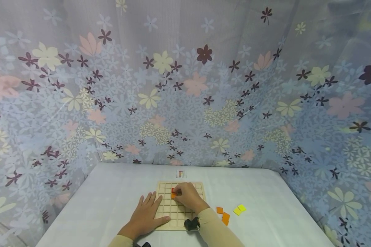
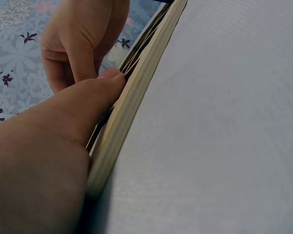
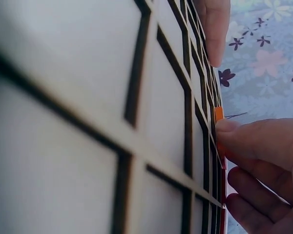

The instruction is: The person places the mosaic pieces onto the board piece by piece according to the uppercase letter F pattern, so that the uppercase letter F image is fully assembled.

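A wooden grid board lies on the white table. My left hand rests on its left side with the fingers spread; in the left wrist view the thumb lies over the board's edge. Over the upper middle of the grid, my right hand pinches an orange tile between thumb and fingers, low against the board. An orange tile and a red tile show beside the fingertips in the head view. The right hand hides the squares beneath it.
Right of the board lie several loose orange tiles and yellow tiles. A small card with a coloured grid pattern lies behind the board. A flowered curtain hangs around the table's back and sides.
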A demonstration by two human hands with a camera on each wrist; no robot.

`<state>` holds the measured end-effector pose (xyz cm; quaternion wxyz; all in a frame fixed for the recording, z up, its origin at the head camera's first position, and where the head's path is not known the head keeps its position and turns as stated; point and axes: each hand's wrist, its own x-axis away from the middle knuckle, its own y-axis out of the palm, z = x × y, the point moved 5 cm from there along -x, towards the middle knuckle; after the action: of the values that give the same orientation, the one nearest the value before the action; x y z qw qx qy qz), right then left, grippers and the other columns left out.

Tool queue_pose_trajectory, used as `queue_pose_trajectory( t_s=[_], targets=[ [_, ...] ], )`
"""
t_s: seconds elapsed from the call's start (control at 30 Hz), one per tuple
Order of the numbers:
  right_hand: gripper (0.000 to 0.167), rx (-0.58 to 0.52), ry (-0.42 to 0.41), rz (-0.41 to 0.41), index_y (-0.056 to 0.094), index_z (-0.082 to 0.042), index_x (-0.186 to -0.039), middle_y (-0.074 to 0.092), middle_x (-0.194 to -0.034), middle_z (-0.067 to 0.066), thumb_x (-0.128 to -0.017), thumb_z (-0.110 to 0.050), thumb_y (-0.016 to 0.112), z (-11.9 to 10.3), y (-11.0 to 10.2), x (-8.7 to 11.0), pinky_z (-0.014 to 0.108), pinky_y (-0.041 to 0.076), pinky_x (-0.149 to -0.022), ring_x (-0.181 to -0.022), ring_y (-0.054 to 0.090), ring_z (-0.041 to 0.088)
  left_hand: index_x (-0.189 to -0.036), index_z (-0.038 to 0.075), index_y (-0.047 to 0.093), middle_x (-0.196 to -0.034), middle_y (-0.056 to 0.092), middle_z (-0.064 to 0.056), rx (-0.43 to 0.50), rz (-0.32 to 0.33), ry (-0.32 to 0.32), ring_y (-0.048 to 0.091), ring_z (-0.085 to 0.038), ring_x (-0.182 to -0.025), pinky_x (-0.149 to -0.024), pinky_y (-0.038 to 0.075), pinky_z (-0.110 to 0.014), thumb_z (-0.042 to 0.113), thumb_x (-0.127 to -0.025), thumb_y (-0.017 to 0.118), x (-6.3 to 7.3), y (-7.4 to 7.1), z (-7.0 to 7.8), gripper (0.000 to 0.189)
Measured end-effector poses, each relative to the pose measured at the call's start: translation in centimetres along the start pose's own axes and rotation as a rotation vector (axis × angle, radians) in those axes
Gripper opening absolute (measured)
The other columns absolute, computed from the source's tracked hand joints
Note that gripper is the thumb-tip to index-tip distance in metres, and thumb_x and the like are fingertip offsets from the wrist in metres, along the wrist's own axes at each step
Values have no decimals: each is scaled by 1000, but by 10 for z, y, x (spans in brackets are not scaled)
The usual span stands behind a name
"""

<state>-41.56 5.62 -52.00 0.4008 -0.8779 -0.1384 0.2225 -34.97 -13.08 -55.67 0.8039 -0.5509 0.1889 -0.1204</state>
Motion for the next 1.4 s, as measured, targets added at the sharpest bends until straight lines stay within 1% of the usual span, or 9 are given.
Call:
queue_pose_trajectory(
  t_s=[0.33,0.53,0.7,0.8,0.93,1.07,1.2,1.27,1.4],
  targets=[
    [20,-17,24,23,81,-5,-102,76,-103,1,-84,-1,88,5,-3,4,40,57,-91,-99,70,17,-159,3,46,-165,31,-27,-3,-6,-5,26,-46,-152,-120,12,-68,83,-93,49,0,-1,0,103],
    [19,-19,13,26,81,-3,-101,76,-101,2,-83,1,87,5,-3,4,37,57,-88,-96,70,16,-159,3,46,-165,31,-28,7,-3,-6,26,-47,-153,-120,11,-68,81,-93,51,1,-3,1,102],
    [19,-36,36,28,81,-3,-101,76,-101,2,-84,2,86,5,-2,3,38,57,-88,-95,70,16,-158,2,46,-164,32,-28,8,2,2,26,-47,-152,-119,12,-69,81,-94,51,1,-2,2,102],
    [19,-37,49,30,81,-5,-102,75,-102,0,-85,1,86,6,-2,4,38,57,-89,-97,69,15,-158,2,47,-164,32,-28,11,3,4,26,-47,-152,-119,12,-69,81,-94,51,1,-2,2,102],
    [19,-39,46,41,81,-6,-104,75,-102,-2,-86,-2,86,9,-5,7,38,57,-88,-95,68,13,-158,2,47,-164,32,-27,6,-1,1,26,-46,-152,-119,12,-69,81,-94,51,1,-1,2,102],
    [18,-77,63,44,81,-7,-106,74,-103,-2,-89,-5,85,14,-12,12,38,57,-86,-95,67,14,-158,3,47,-165,32,-27,1,-5,-11,26,-46,-152,-120,12,-68,82,-93,50,1,0,3,102],
    [20,-137,80,46,79,-3,-110,74,-109,3,-91,-6,84,20,-22,20,42,58,-88,-102,70,23,-158,3,48,-164,33,-27,4,-1,-15,26,-47,-152,-120,11,-68,81,-93,52,1,0,3,102],
    [21,-158,84,51,78,-2,-112,74,-113,6,-92,-7,83,24,-27,25,41,59,-89,-107,71,28,-157,2,48,-164,33,-27,9,0,-14,26,-47,-152,-120,11,-69,81,-93,52,2,0,3,101],
    [22,-199,96,82,77,0,-114,72,-117,11,-94,-7,81,36,-41,39,41,60,-88,-109,71,35,-158,1,47,-164,32,-27,21,-1,-12,25,-47,-153,-119,11,-69,79,-94,53,2,-3,4,101]
  ],
)
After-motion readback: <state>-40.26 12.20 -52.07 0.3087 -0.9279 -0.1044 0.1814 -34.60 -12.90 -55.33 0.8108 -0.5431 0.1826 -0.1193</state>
